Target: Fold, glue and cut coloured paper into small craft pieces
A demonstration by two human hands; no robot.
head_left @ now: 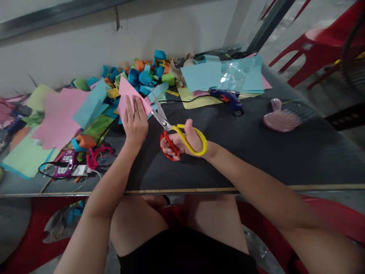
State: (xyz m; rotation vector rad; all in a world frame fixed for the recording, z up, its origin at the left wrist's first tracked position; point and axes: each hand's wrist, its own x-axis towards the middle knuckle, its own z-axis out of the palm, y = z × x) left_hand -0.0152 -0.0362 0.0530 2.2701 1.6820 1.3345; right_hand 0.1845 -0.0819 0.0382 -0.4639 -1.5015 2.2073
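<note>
My left hand (135, 121) has its fingers stretched across a folded pink sheet of paper (125, 89), with the thumb out of sight, and keeps hold of it. My right hand (182, 142) grips a pair of scissors (165, 125) with one yellow and one red handle loop; the thumb is through the yellow loop and the fingers are around the red one. The scissor blades are parted, and one tip meets the right corner of the pink paper. Behind the sheet lies a heap of blue, orange and green paper pieces (145, 78).
Light blue sheets (201, 76) and a blue glue gun (228, 98) lie at the back. A pink hairbrush (281, 120) rests on the right of the dark table (256, 160). Loose coloured sheets (61, 114) and a purple power strip (65, 163) with cords crowd the left.
</note>
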